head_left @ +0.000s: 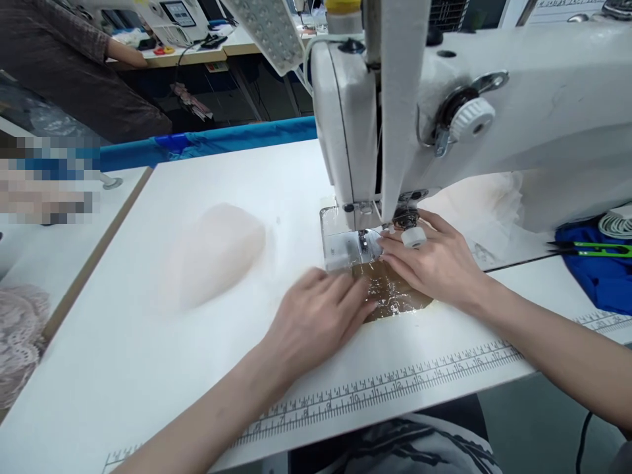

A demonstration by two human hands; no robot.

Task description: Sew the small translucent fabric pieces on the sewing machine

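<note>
It looks like fine adjusting at the presser foot (364, 242), just left of the right hand's (442, 263) fingertips, the left hand (318, 316) apart over a shiny brown patch (395, 299), grips unclear, the next move seemingly calling for steady fingers.

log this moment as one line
left hand: blurred, at brown patch; right hand: at sewing machine, near foot; pale fabric: on table, left; snips: on blue cloth, right

- Sewing workshop, more than one station.
- Sewing machine (538, 92), white, with tension dial (473, 120).
- Counter (276, 178), white, ruler scale (375, 390) printed along near edge.
- Snips (600, 253), green-handled, on blue cloth (597, 283).
- Second machine (154, 20), with screen (178, 13), on further counter (205, 59).
- Lace (22, 345), pale, at left.
</note>
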